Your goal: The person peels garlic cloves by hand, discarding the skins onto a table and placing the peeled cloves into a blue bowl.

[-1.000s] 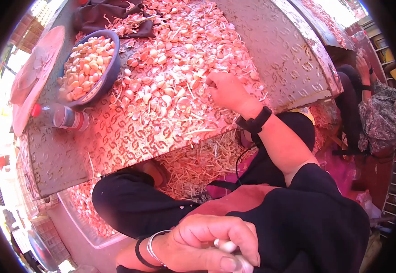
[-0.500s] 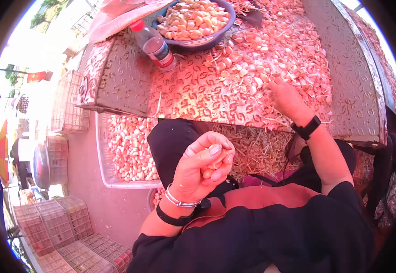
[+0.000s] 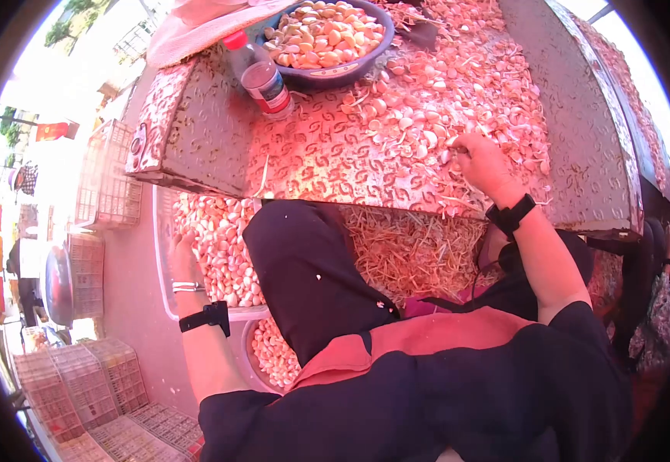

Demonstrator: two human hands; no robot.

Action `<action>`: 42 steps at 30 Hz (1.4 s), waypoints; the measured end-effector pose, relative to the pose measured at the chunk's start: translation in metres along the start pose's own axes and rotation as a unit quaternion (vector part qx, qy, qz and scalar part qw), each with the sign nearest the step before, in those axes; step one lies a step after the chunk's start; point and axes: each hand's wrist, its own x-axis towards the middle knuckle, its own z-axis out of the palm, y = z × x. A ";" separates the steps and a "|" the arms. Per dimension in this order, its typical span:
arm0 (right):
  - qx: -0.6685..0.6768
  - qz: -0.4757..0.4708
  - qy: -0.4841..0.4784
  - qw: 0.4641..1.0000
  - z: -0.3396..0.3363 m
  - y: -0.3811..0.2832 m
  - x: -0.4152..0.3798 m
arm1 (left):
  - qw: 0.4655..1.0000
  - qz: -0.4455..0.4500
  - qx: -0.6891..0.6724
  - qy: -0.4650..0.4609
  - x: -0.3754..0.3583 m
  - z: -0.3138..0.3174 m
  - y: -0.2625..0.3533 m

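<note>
Clock taken from mid-view, 12 at the top.

Left hand (image 3: 186, 260): at 9 o'clock, over the left part of a pale tub (image 3: 248, 313) filled with garlic cloves (image 3: 227, 250). Forearm extended out to the side, running from the dark sleeve (image 3: 231, 420) toward 11–12 o'clock; wrist about straight, back of hand largely up. Fingers point toward 12 but are washed out; cannot tell whether they are apart, together, or on a clove, nor whether they touch the heap.

Right hand (image 3: 487, 163): at 2 o'clock, low over the near edge of the loose garlic (image 3: 427, 115) spread on the patterned metal table (image 3: 319, 165). Forearm slants toward 11, dark wristband (image 3: 510, 214) at the wrist. Fingers bent inward, tips drawn close together toward 10–11, pale bits just beside them; cannot tell whether one is pinched.

About the hands: a smaller basin (image 3: 246, 350) of cloves at 7 o'clock, beside the knee (image 3: 285, 239). Dry stalks (image 3: 419, 254) at 3–4, below the table edge. From the right hand, a heaped bowl (image 3: 354, 73) sits toward 10, a red-capped bottle (image 3: 268, 88) at its 7–8 side.
</note>
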 end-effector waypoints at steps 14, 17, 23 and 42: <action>0.608 0.287 -0.108 0.732 -0.064 0.016 -0.015 | 0.744 0.423 0.147 -0.496 -0.222 0.271 0.113; 0.645 0.297 -0.086 0.699 -0.069 0.025 -0.020 | 0.684 0.560 0.236 -0.405 -0.221 0.339 0.077; 0.592 0.249 -0.074 0.763 -0.053 0.039 -0.019 | 0.664 0.519 0.353 -0.406 -0.224 0.370 0.052; 0.430 0.226 -0.051 0.873 -0.032 0.011 -0.022 | 0.768 0.090 -0.021 -0.634 -0.227 0.310 0.089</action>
